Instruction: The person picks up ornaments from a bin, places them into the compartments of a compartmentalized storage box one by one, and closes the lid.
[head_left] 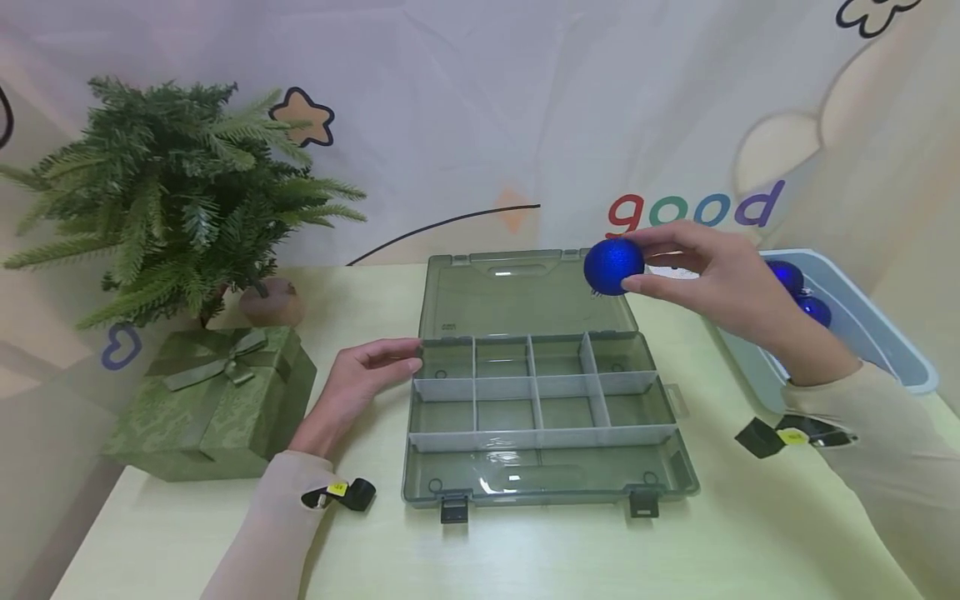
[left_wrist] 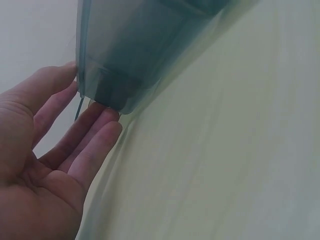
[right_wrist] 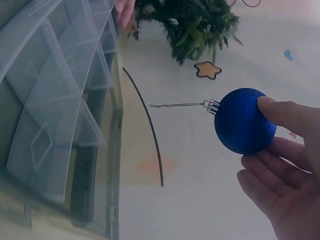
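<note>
A blue Christmas ball (head_left: 613, 267) is in my right hand (head_left: 712, 279), pinched between thumb and fingers above the raised lid (head_left: 517, 292) of a clear green compartment box (head_left: 553, 490). From the ball's silver cap (right_wrist: 212, 106) a thin wire sticks out, as the right wrist view shows. My left hand (head_left: 360, 379) grips the box's back left corner, thumb on its side wall and fingers (left_wrist: 97, 145) around the end. White dividers (head_left: 543, 437) split the box into small cells and one long front compartment. Its two black latches (head_left: 454, 510) hang at the front.
On the right, a light blue tray (head_left: 873, 329) holds more blue balls (head_left: 813, 311), partly behind my right arm. An artificial fir tree (head_left: 187, 200) stands at the left, behind a green gift box (head_left: 225, 408) with a bow. A printed cloth hangs behind the table.
</note>
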